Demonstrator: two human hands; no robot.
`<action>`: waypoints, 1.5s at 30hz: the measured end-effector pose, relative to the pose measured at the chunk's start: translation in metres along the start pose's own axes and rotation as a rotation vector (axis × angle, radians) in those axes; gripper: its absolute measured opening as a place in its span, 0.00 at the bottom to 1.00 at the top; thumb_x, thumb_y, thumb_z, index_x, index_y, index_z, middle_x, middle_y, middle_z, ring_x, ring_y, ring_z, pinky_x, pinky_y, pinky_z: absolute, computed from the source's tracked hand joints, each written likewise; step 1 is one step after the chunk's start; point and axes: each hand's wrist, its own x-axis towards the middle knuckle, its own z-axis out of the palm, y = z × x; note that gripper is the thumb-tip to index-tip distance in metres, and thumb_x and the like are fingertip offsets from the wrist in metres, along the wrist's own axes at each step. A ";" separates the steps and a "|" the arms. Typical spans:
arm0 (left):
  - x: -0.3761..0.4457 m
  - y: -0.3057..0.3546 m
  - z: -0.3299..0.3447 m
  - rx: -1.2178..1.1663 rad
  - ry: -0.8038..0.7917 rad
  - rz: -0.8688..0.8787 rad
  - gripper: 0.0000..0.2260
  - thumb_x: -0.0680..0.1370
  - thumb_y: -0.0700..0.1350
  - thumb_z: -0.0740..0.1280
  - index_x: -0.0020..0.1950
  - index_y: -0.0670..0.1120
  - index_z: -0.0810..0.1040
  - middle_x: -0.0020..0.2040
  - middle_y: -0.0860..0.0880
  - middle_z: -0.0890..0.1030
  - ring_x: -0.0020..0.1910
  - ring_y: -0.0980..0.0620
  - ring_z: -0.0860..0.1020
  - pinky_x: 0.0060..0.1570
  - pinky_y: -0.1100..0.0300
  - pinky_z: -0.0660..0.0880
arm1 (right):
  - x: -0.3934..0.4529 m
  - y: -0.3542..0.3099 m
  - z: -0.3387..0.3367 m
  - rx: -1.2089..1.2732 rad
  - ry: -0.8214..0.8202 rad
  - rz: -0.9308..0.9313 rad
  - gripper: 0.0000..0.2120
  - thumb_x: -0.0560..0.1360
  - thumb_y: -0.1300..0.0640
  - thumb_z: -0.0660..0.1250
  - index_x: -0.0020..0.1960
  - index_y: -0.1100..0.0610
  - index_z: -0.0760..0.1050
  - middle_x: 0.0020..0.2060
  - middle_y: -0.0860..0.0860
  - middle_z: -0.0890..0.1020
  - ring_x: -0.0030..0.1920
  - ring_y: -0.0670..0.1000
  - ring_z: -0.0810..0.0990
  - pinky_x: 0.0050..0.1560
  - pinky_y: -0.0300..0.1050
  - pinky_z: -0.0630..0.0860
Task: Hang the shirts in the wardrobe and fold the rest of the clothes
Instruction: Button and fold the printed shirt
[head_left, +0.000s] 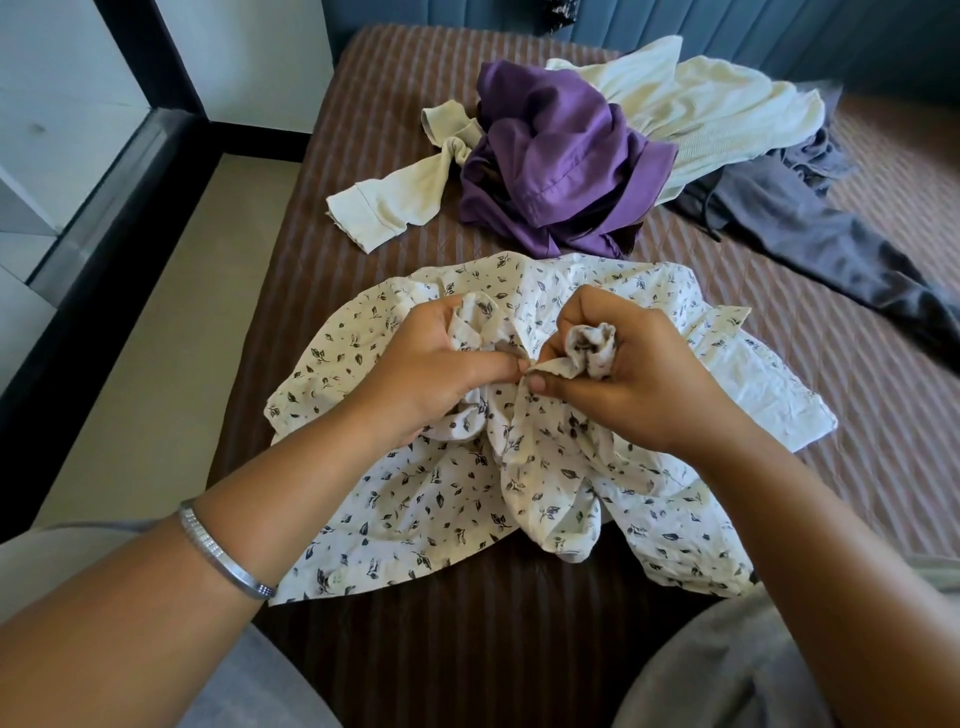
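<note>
A white shirt printed with small dark leaf sprigs lies crumpled on the near part of a bed covered in brown striped fabric. The cloth is wrinkled and spread unevenly, with a button visible on its near left edge and a plain pale inner face showing at the right. Both hands are bunched into the middle of it. The left hand has its fingers curled around a gathered fold, thumb stretched toward the centre. The right hand clutches a rolled wad of the same cloth and pinches an edge between thumb and forefinger, just touching the left thumb tip. A silver bangle circles the left wrist. Farther up the bed, well apart from the shirt, a purple garment is heaped on a cream garment, and a grey garment trails off to the right.
</note>
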 end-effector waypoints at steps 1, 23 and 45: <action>0.000 -0.001 0.001 0.022 0.000 0.006 0.17 0.62 0.39 0.75 0.50 0.38 0.80 0.47 0.41 0.85 0.49 0.41 0.83 0.57 0.40 0.76 | 0.000 0.001 0.001 -0.021 0.008 -0.005 0.16 0.68 0.56 0.78 0.40 0.49 0.69 0.36 0.55 0.81 0.35 0.61 0.80 0.34 0.61 0.77; -0.003 0.000 0.002 -0.096 -0.050 -0.193 0.33 0.58 0.41 0.80 0.59 0.41 0.73 0.52 0.46 0.82 0.55 0.48 0.80 0.56 0.56 0.73 | 0.001 0.004 -0.009 0.054 -0.046 0.111 0.09 0.67 0.57 0.78 0.41 0.60 0.82 0.34 0.57 0.83 0.36 0.61 0.80 0.34 0.52 0.76; -0.002 -0.008 0.005 -0.180 0.076 -0.098 0.15 0.65 0.31 0.75 0.50 0.36 0.80 0.46 0.40 0.85 0.48 0.41 0.84 0.58 0.45 0.77 | -0.002 0.000 0.008 0.255 0.060 0.170 0.15 0.67 0.67 0.76 0.49 0.60 0.75 0.34 0.53 0.80 0.31 0.51 0.79 0.31 0.44 0.75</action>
